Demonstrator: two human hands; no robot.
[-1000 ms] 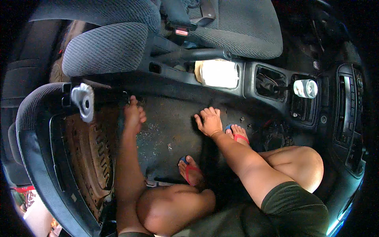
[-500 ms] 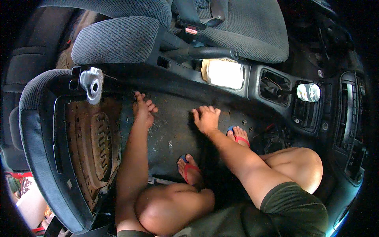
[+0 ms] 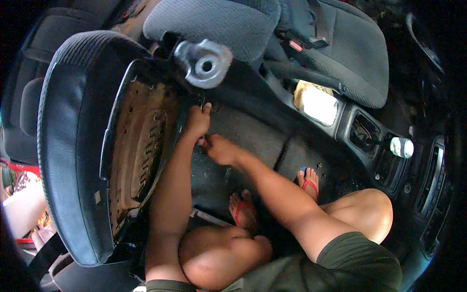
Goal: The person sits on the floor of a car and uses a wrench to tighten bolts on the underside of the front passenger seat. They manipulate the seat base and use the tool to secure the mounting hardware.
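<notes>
My left hand [image 3: 197,121] is closed beside the tipped-up seat, low over the car floor [image 3: 248,131]. A thin, dark rod-like piece shows just above its fingers; its kind I cannot make out. Just below and to the right, my right hand [image 3: 220,150] has its fingers curled, with the fingertips close to the left wrist. A small bit of something shows at those fingertips, too small to name. Above my left hand juts a grey metal bracket [image 3: 203,64] with a round hole. The seat's underside is a rusty metal pan [image 3: 138,146].
A centre console runs along the right with a handbrake lever [image 3: 311,75], a white item in a tray [image 3: 318,104] and a can [image 3: 402,147]. Behind it stands the other seat [image 3: 350,53]. My feet in red-strapped flip-flops [image 3: 242,209] rest on the floor.
My right hand has moved left from the mid-floor to beside my left hand, its fingers now curled. My left hand has closed. The view has turned, shifting the seat and bracket rightward.
</notes>
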